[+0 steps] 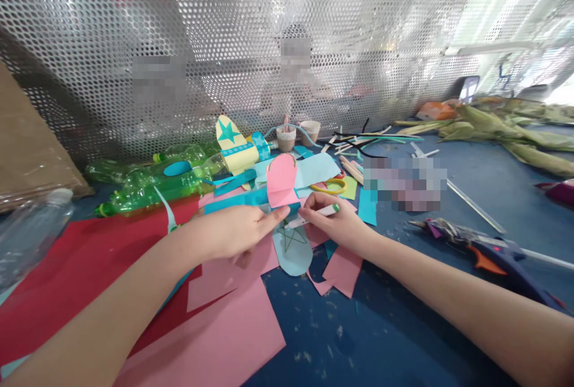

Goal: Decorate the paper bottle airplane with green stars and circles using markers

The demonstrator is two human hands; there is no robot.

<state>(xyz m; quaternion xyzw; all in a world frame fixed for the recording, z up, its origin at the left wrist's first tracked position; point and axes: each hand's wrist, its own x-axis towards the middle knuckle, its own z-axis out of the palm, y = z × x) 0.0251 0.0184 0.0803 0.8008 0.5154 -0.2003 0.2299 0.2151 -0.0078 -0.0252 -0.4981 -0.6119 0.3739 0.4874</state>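
My right hand (334, 218) pinches a white marker with a green end (320, 213), its tip at the top of a light blue paper piece with a rounded end (293, 258). A star outline in dark line shows on that piece. My left hand (242, 228) reaches in from the left, index finger stretched out at the piece's upper edge, other fingers partly curled below and nothing held. Just beyond the fingertips a pink rounded paper piece (281, 177) lies over blue strips. Yellow-handled scissors (332, 186) are partly covered behind my right hand.
Pink sheets (215, 339) and a red sheet (147, 228) spread at left. Green plastic bottles (156, 186), one decorated with a star fin (228, 131), lie behind. A glue gun (488, 249) rests at right, near dry husks (488, 127). Two small cups (286, 139) stand before a perforated metal wall (251, 34).
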